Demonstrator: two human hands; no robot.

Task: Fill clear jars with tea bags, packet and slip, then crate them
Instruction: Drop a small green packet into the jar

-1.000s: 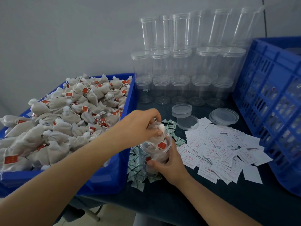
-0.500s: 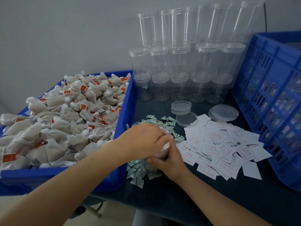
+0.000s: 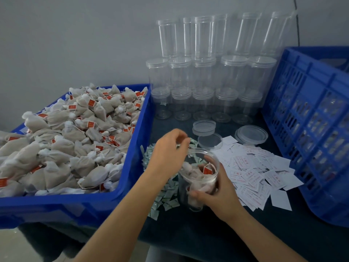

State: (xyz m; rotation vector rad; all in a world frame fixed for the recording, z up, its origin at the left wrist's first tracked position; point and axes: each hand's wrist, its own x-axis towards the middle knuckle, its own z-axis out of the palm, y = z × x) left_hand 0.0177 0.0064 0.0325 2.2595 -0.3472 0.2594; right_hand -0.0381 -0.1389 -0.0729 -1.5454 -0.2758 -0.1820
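My right hand (image 3: 219, 193) grips a clear jar (image 3: 196, 178) from the right side and holds it tilted on the dark table. The jar is open and holds several tea bags, one with a red tag showing. Just above the jar's left rim, my left hand (image 3: 168, 150) hovers with its fingers loosely curled and nothing in them. Under it lie small green-white packets (image 3: 166, 197). White printed slips (image 3: 251, 173) are spread to the right of the jar. Tea bags (image 3: 75, 138) are piled in a blue bin (image 3: 132, 167) on the left.
Empty clear jars (image 3: 204, 76) stand stacked against the wall at the back. Loose lids (image 3: 204, 125) and a lid stack (image 3: 252, 134) lie in front of them. A blue slotted crate (image 3: 311, 129) fills the right side, with filled jars visible through its wall.
My left hand pressed tea bags down into the jar's mouth, then lifted off and back to the left. The jar's opening now shows. My right hand has kept its hold on the jar.
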